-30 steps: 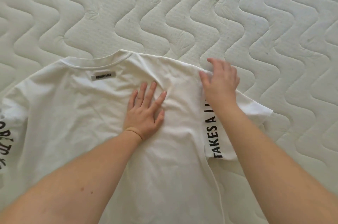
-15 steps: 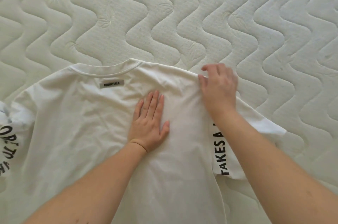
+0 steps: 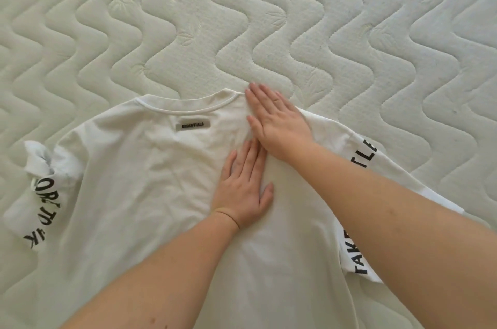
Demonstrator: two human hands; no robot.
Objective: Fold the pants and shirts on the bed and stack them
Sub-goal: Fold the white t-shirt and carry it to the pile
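A white T-shirt (image 3: 139, 194) lies spread flat on the mattress, collar away from me, with a grey label below the neckline and black lettering on both sleeves. My left hand (image 3: 243, 188) presses flat on the middle of the shirt's back, fingers straight. My right hand (image 3: 277, 121) lies flat on the right shoulder beside the collar, fingers straight and pointing up-left. The left sleeve (image 3: 40, 194) is crumpled and partly turned over; the right sleeve (image 3: 360, 167) lies spread out under my right forearm.
The quilted off-white mattress (image 3: 269, 19) with a wavy stitch pattern fills the whole view around the shirt. No other clothes or stack show in the frame.
My right hand let go of the pinched shoulder seam and moved left to lie flat near the collar. The right sleeve has spread outward. My left hand stays pressed on the shirt.
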